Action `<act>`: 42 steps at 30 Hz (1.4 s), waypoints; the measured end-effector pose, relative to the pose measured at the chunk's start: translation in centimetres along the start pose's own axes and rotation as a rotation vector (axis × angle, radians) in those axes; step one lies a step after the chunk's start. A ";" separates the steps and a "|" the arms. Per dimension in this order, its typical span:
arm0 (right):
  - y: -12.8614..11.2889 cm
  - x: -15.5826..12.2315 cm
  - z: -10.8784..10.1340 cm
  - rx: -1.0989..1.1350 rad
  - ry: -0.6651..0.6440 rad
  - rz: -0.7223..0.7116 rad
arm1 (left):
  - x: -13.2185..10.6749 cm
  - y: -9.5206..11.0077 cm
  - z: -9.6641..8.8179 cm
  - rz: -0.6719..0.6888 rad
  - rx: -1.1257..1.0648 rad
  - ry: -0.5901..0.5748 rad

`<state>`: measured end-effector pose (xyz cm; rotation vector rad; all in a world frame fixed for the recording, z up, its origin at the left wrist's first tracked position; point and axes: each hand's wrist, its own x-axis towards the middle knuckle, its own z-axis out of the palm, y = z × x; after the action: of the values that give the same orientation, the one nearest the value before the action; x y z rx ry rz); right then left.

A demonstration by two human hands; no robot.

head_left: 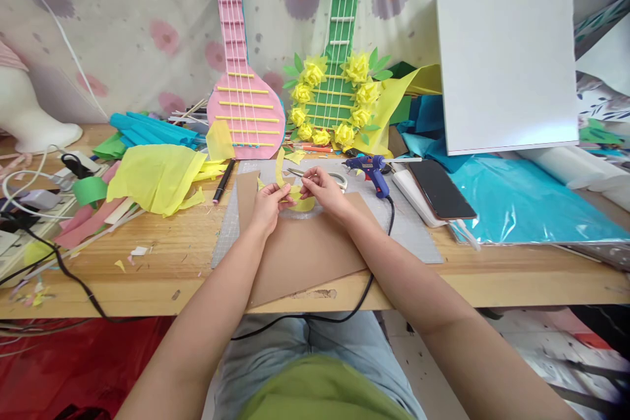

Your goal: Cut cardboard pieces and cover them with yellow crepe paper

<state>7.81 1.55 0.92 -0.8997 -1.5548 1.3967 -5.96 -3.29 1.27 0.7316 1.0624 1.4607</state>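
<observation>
Over a brown cardboard sheet (305,256), my left hand (270,209) pinches a strip of yellow crepe paper (280,169) that sticks up past its fingers. My right hand (325,191) meets it from the other side, its fingertips closed on the same yellow paper. More yellow paper hangs below the fingers, partly hidden by them. Scissors (340,178) with pale handles lie just behind my right hand. To the right of them rests a blue glue gun (375,174), its black cord running down over the table edge.
Behind stand a pink paper guitar (246,108) and a green one (331,95) ringed with yellow paper flowers. A phone (440,189), blue wrapped sheets (531,203) and a white panel (509,69) are on the right. Left are yellow crepe paper (155,174), a black marker (224,182) and cables.
</observation>
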 end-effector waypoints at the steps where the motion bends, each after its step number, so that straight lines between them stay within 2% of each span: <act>1: -0.1 -0.1 0.0 -0.010 -0.014 -0.029 | 0.0 0.0 0.0 0.002 -0.010 0.000; 7: -0.4 -0.4 0.4 -0.041 -0.050 -0.163 | 0.1 -0.1 0.0 -0.042 -0.047 -0.036; 12: -0.6 -0.3 0.2 0.068 -0.019 -0.114 | 0.1 0.2 0.1 -0.106 -0.121 -0.034; 18: -0.7 -0.1 -0.1 0.060 0.066 -0.038 | 0.0 0.2 0.1 -0.084 -0.105 -0.024; 21: -0.6 -0.2 -0.1 0.022 0.081 0.002 | 0.0 0.0 0.1 -0.006 -0.079 -0.011; 25: -0.5 -0.1 -0.2 0.043 0.118 -0.067 | 0.1 -0.5 0.0 0.146 0.029 -0.017; 30: -1.1 -0.6 0.0 0.108 0.016 0.001 | 0.4 -1.2 -0.5 0.392 0.186 -0.060; 33: -1.3 -0.9 0.2 0.094 -0.061 -0.011 | 0.4 -1.3 -0.5 0.447 0.253 -0.077; 35: -1.2 -0.9 0.1 0.118 -0.064 -0.043 | 0.3 -1.0 -0.3 0.398 0.251 -0.071; 39: -0.8 -0.6 -0.3 0.190 0.000 -0.087 | 0.0 -0.3 0.0 0.218 0.128 -0.029; 42: -0.7 -0.6 -0.4 0.127 -0.037 -0.082 | -0.1 -0.1 0.0 0.047 0.112 -0.089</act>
<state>8.43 1.12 1.58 -0.7299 -1.4958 1.4430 -5.90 -3.39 1.22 0.8980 1.0712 1.4035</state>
